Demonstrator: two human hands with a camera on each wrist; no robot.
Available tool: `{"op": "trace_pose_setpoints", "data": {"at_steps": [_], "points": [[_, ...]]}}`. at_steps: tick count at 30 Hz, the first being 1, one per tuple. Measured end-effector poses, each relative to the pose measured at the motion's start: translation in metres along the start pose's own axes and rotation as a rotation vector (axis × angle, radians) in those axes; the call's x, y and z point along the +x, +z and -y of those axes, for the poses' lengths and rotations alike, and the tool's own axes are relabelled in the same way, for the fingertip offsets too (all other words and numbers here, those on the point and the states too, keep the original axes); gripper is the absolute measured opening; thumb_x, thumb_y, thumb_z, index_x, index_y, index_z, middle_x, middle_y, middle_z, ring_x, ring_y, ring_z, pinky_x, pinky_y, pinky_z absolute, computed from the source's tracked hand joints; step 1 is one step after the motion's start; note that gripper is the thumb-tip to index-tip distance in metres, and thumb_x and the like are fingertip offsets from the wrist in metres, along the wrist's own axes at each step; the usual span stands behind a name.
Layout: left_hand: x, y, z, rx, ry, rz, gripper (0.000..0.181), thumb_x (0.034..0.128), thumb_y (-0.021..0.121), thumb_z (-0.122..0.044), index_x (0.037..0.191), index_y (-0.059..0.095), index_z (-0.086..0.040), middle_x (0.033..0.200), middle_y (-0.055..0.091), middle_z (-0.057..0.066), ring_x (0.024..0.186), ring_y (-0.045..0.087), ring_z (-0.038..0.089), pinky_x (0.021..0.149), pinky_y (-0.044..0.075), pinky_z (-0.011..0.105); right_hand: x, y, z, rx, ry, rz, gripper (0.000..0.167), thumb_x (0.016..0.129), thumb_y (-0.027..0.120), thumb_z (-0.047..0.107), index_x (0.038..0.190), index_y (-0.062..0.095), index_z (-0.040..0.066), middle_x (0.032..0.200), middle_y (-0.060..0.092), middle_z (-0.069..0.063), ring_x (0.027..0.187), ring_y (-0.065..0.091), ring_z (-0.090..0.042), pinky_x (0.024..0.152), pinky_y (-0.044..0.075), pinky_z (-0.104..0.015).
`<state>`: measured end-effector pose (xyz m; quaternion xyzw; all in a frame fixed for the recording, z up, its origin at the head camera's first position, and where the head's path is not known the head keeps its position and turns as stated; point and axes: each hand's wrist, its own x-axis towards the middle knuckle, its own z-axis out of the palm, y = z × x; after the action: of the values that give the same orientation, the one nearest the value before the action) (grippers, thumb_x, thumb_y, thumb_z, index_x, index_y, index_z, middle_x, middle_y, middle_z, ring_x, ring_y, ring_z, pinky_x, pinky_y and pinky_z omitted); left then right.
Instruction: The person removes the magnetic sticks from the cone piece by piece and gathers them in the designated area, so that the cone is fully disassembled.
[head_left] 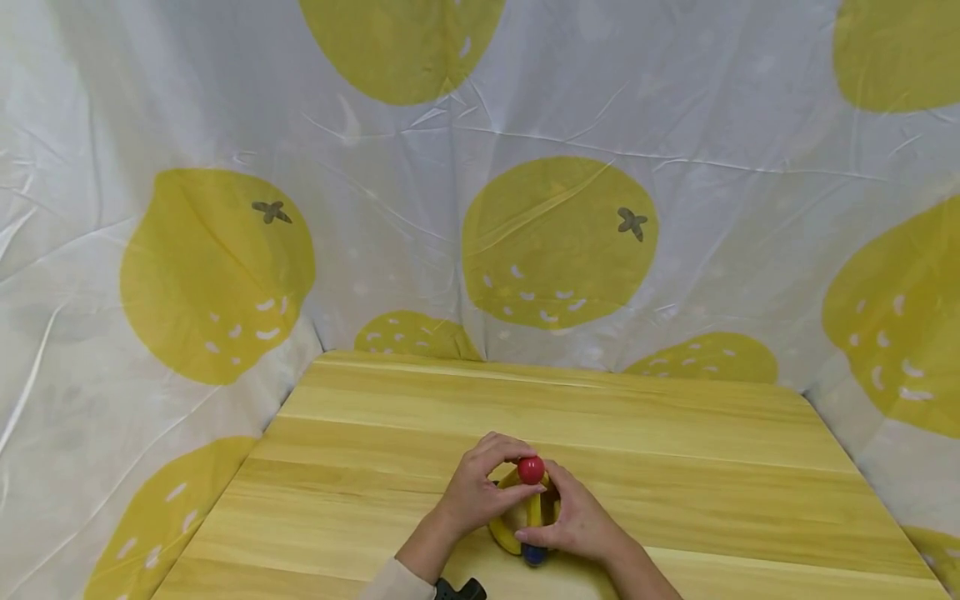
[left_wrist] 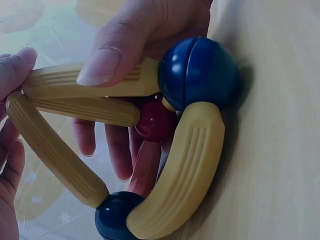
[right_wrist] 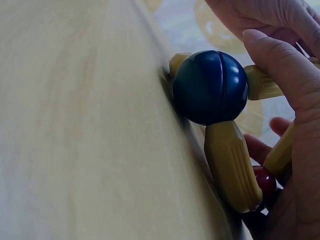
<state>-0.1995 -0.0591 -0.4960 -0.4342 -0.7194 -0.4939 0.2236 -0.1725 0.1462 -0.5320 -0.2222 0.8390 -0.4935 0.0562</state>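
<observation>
A toy frame of ribbed yellow rods (left_wrist: 62, 150) joined by balls stands on the table. In the head view my left hand (head_left: 480, 487) pinches a red ball (head_left: 531, 470) at its top between thumb and fingers. My right hand (head_left: 581, 521) grips the frame from the right, its thumb on an upright yellow rod (left_wrist: 120, 80) just above a blue ball (left_wrist: 200, 72). From that ball a curved yellow rod (left_wrist: 185, 180) runs to another blue ball (left_wrist: 116, 215) in the left wrist view. A red ball (left_wrist: 156, 120) and a reddish rod (left_wrist: 146, 170) show behind, partly covered.
The wooden table (head_left: 675, 433) lies under the frame and stretches away on all sides. A white cloth printed with yellow fruit (head_left: 558, 242) hangs behind and beside it. At the left wrist a black device (head_left: 461, 590) shows.
</observation>
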Motion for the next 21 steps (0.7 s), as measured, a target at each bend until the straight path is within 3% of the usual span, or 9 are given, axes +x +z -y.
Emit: {"op": "trace_pose_setpoints", "data": {"at_steps": [13, 21], "points": [[0.0012, -0.0015, 0.001, 0.03, 0.09, -0.036, 0.055, 0.0688, 0.091, 0.0, 0.118, 0.067, -0.005, 0.109, 0.071, 0.011, 0.096, 0.069, 0.022, 0.082, 0.059, 0.02, 0.0005, -0.0004, -0.0018, 0.054, -0.009, 0.014, 0.083, 0.076, 0.091, 0.037, 0.145, 0.045, 0.038, 0.137, 0.057, 0.014, 0.11, 0.059, -0.012, 0.093, 0.049, -0.029], [0.0009, -0.002, 0.0021, 0.099, 0.11, -0.083, 0.055, 0.0721, 0.089, 0.001, 0.12, 0.064, -0.005, 0.111, 0.069, 0.01, 0.094, 0.07, 0.019, 0.083, 0.058, 0.018, 0.0018, -0.0001, -0.0014, 0.04, 0.011, 0.008, 0.08, 0.075, 0.091, 0.038, 0.141, 0.047, 0.039, 0.134, 0.059, 0.016, 0.113, 0.058, -0.013, 0.095, 0.048, -0.029]]}}
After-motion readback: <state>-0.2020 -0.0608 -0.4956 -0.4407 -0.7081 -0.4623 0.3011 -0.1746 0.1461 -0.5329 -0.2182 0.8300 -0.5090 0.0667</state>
